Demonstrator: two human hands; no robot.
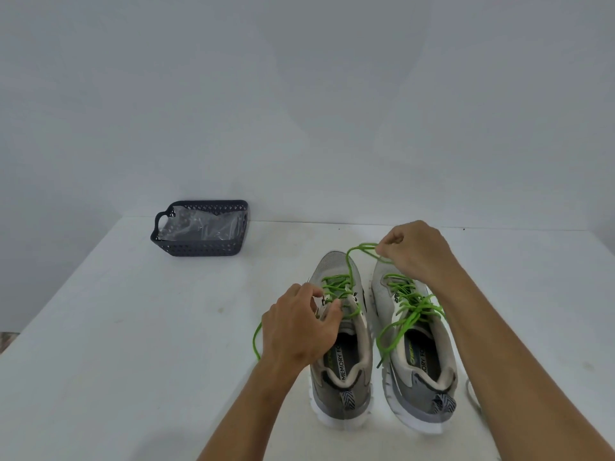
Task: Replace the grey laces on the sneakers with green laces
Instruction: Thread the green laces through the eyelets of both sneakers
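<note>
Two bare forearms reach forward over a white desk (pixel 133 327) from the lower edge. The left hand (pixel 299 327) sits low at the left sneaker (pixel 342 341), back of the hand up, its fingers and thumb curled in a pinch on the green lace (pixel 349 271) at the upper eyelets. The right hand (pixel 416 251) is farther out, raised above the toes, fingers curled tight on the same lace, which runs up from the left sneaker in a loop.

Both sneakers stand side by side, just apart, at the near right of the desk, long axes running away from the viewer, toes far, heels near. The right sneaker (pixel 419 354) is fully laced in green, with loose ends trailing over its opening.

A dark basket (pixel 199 251) with a clear plastic bag (pixel 203 224) inside stands well apart at the far left.
</note>
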